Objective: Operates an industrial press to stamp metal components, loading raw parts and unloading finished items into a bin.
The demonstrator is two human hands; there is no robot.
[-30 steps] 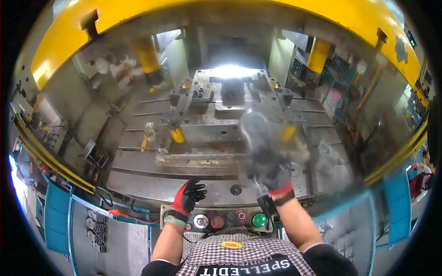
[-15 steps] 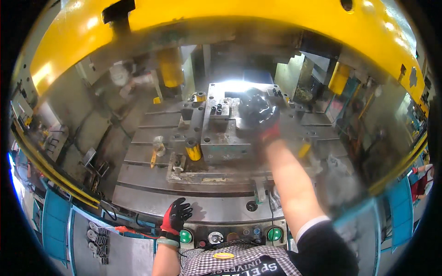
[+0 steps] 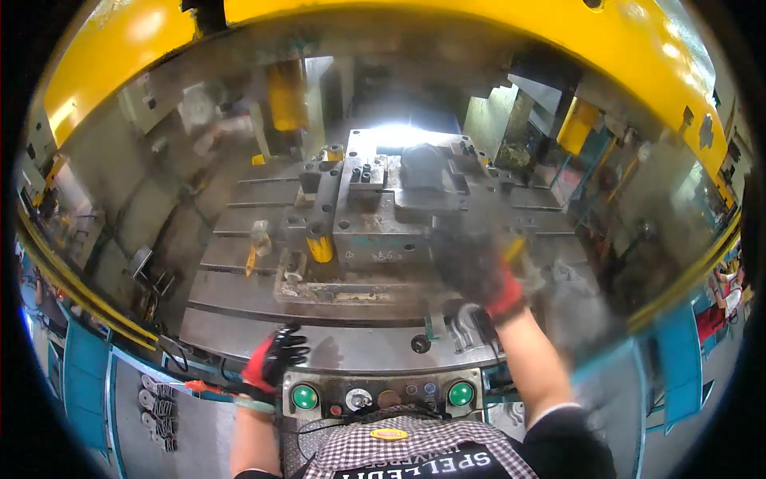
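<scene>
My right hand (image 3: pixel 475 267), in a black and red glove, is smeared by motion in front of the die block (image 3: pixel 375 239); its fingers cannot be made out. On top of the die lies a dark sheet-metal piece (image 3: pixel 423 169) with a rounded far end, apart from the hand. My left hand (image 3: pixel 275 359), gloved alike, hovers by the front edge of the press bed (image 3: pixel 239 307) with its fingers apart and nothing in them. Just below it is a green push button (image 3: pixel 305 397). Near my right wrist, a shaped metal part (image 3: pixel 469 329) rests at the bed's front edge.
The yellow press frame (image 3: pixel 319 20) arches overhead. Yellow guide posts (image 3: pixel 320 243) stand beside the die. A second green button (image 3: pixel 460 393) sits on the front control panel. Several formed metal parts (image 3: pixel 159 407) lie on a grey surface at lower left. A bottle-like container (image 3: pixel 259 237) stands on the bed.
My right hand has drawn back from the sheet-metal piece toward me, leaving it on the die. My left hand has moved slightly left and down, and the whole view has shifted a little.
</scene>
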